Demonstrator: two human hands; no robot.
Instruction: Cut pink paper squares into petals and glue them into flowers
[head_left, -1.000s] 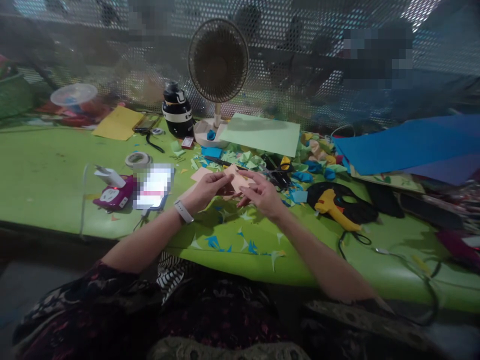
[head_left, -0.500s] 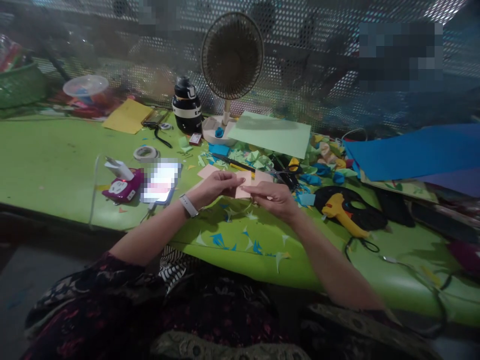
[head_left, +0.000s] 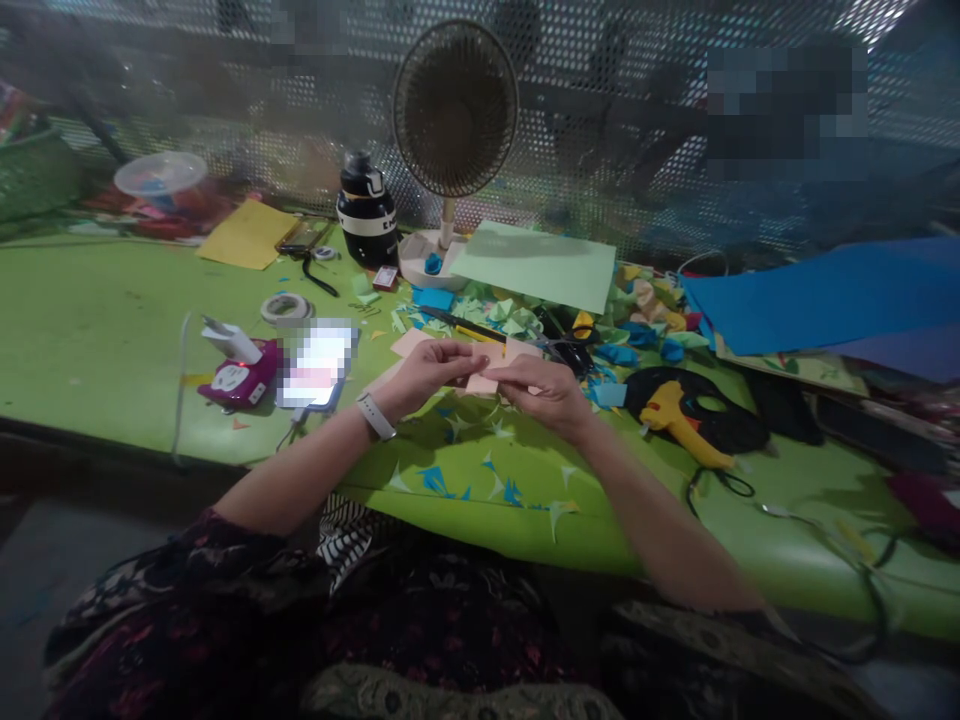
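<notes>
A small piece of pale pink paper (head_left: 482,383) is pinched between my two hands above the green table. My left hand (head_left: 431,374), with a white band at the wrist, grips its left side, thumb and fingers together. On its right side the fingers of my right hand (head_left: 546,392) are closed on the same paper. More pink paper pieces (head_left: 412,342) lie just beyond, partly hidden by my hands. Behind the hands lie scissors (head_left: 574,342) and a black-and-yellow tool (head_left: 469,327). Blue and pale green paper scraps (head_left: 433,481) are scattered on the table nearer to me.
To the left are a lit phone (head_left: 319,367), a purple power adapter (head_left: 238,378) and a tape roll (head_left: 286,309). A bottle (head_left: 367,215) and a fan (head_left: 455,110) stand behind. At right lie a yellow glue gun (head_left: 684,420) with its cord and blue sheets (head_left: 810,298).
My hands stay pinched on the pink paper, with only slight finger movement. The whole view has shifted a little, so the things on the table appear slightly further left.
</notes>
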